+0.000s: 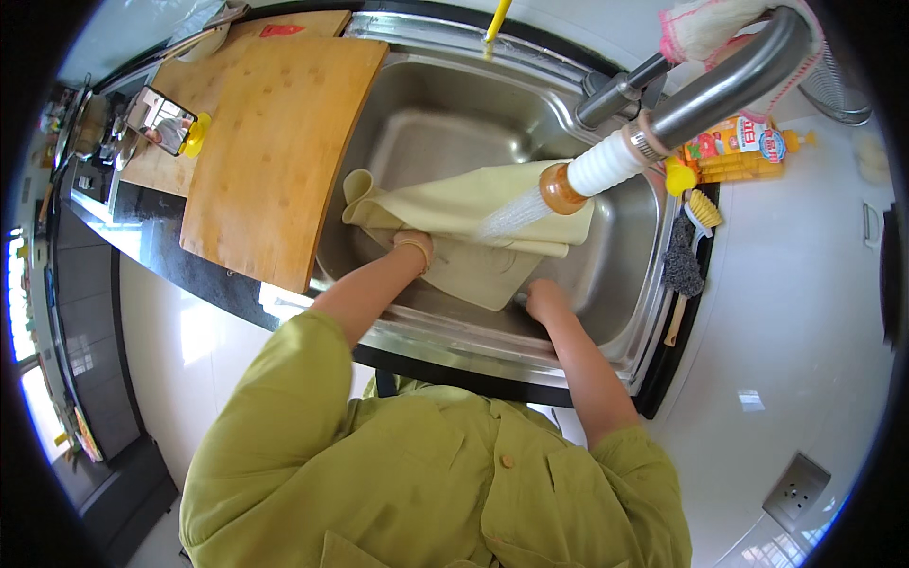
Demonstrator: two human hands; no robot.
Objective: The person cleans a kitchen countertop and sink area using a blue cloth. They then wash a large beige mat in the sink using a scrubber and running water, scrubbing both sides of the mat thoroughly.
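Observation:
A pale yellow flexible sheet (483, 195), probably a silicone mat, lies folded over itself in the stainless steel sink (454, 135). Its left end curls up in loose rolls, and a flat flap shows dark marks. My left hand (415, 243), with a bracelet at the wrist, touches the sheet at the fold; the fold hides its fingers. Close to the flap's lower right corner, my right hand (545, 301) is curled with its fingertips out of sight. Whether it holds anything cannot be told. Water sprays from the faucet's white extension nozzle (596, 167) onto the sheet.
A wooden cutting board (284, 149) overlaps the sink's left side. Behind it stands a phone (161, 121) on a yellow holder. The metal faucet (731, 74), draped with a cloth (710, 32), reaches in from the right. A detergent bottle (738, 149), brush (703, 209) and dark scrubber (683, 259) line the right edge.

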